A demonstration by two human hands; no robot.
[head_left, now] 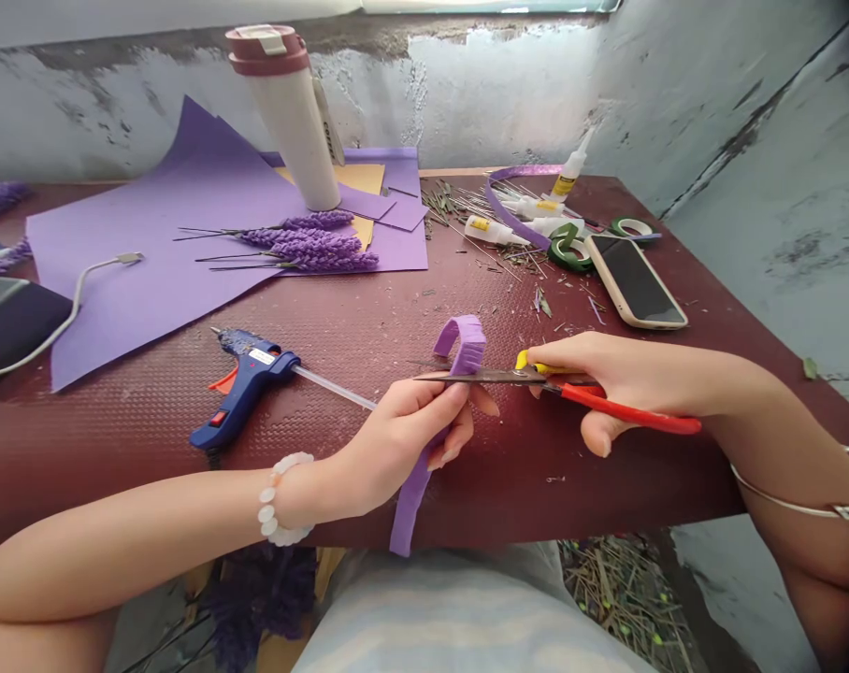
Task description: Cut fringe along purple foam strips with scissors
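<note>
A narrow purple foam strip [411,505] is pinched in my left hand [403,425], its lower end hanging below the palm. Above the fingers, the strip's far end curls over, with fine cuts along one edge. My right hand [607,374] grips a pair of scissors [627,409] with red-covered handles and some yellow on them. The blades point left and cross the strip just above my left thumb; I cannot tell how far apart they are. A blue glue gun [249,383] with a clear glue stick lies left of my left hand.
Behind lie purple foam sheets [136,252], purple flower stems [312,245] and a white tumbler [291,131]. At the back right are glue bottles [491,230], green tape rolls [570,250], scattered wires and a phone [639,280]. A dark device [18,322] with a white cable sits at left.
</note>
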